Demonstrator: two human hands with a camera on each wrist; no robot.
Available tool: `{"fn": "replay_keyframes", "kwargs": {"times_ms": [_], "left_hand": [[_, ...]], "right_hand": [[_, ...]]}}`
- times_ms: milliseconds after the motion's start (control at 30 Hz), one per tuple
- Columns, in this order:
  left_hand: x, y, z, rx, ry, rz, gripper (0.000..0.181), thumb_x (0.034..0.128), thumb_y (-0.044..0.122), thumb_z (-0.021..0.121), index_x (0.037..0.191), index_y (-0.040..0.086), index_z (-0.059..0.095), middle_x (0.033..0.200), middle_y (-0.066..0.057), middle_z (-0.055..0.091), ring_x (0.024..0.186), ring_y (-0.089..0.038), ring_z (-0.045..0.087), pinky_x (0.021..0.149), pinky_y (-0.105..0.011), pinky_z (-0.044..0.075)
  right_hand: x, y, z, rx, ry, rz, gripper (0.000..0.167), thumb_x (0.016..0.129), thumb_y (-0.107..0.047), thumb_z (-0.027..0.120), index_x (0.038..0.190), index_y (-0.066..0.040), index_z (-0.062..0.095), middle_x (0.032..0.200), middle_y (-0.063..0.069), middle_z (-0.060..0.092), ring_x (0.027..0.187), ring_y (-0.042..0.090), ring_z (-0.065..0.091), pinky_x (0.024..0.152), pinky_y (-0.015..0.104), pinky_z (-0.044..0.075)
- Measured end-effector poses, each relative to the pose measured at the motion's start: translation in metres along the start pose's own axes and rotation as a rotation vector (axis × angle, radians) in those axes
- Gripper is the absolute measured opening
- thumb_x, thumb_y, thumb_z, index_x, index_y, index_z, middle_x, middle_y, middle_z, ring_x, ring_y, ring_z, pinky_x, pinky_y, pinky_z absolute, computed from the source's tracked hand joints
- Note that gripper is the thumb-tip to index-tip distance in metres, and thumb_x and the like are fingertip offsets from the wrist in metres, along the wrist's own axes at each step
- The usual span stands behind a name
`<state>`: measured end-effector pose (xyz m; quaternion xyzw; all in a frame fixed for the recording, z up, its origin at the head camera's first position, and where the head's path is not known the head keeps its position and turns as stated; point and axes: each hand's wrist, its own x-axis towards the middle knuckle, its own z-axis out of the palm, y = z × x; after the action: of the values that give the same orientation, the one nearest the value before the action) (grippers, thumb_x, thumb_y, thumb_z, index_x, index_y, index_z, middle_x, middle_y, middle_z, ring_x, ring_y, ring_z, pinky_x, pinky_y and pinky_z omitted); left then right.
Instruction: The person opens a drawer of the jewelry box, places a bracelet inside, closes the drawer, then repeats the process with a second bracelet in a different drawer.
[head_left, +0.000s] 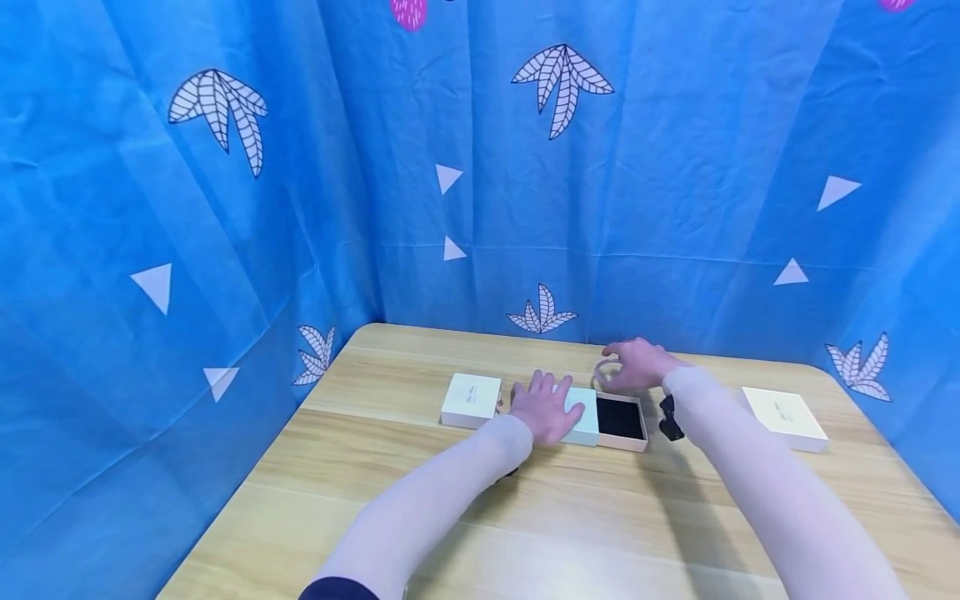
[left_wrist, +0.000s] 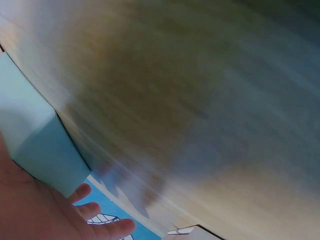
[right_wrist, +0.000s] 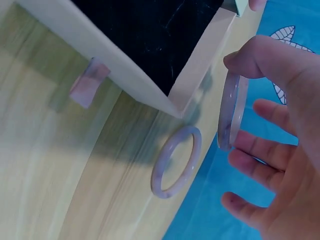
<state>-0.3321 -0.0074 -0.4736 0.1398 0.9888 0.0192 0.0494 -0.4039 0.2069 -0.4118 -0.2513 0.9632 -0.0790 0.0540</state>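
Note:
A mint-green box sleeve [head_left: 585, 419] lies on the wooden table with its pale pink drawer [right_wrist: 125, 82] pulled partly out to the right. Black lining [head_left: 619, 416] covers the drawer's inside, and a pink ribbon tab [right_wrist: 90, 82] sticks out from its end. My left hand [head_left: 542, 412] rests on the sleeve with fingers spread. Just beyond the drawer, my right hand [head_left: 637, 365] pinches a pale lilac bangle [right_wrist: 231, 112] between thumb and fingers. A second, similar bangle [right_wrist: 159, 172] is on the table close to the drawer's corner, seen in the right wrist view.
One white lidded box [head_left: 472, 396] stands left of my left hand. Another cream-white box [head_left: 783, 417] is at the far right, beyond my right forearm. A blue patterned curtain [head_left: 480, 292] hangs along the table's back edge.

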Motion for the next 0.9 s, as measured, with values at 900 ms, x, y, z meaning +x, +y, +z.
{"fn": "replay_keyframes", "kwargs": {"times_ms": [900], "left_hand": [[0.001, 0.000, 0.000, 0.008, -0.022, -0.001, 0.072, 0.1001, 0.069, 0.010, 0.163, 0.034, 0.010, 0.169, -0.004, 0.019, 0.156, -0.029, 0.014, 0.119, -0.063, 0.023]], "right_hand": [[-0.045, -0.014, -0.014, -0.029, -0.014, -0.109, 0.064, 0.077, -0.028, 0.081, 0.135, -0.008, 0.062, 0.119, 0.011, 0.069, 0.103, 0.028, 0.057, 0.083, 0.050, 0.055]]}}
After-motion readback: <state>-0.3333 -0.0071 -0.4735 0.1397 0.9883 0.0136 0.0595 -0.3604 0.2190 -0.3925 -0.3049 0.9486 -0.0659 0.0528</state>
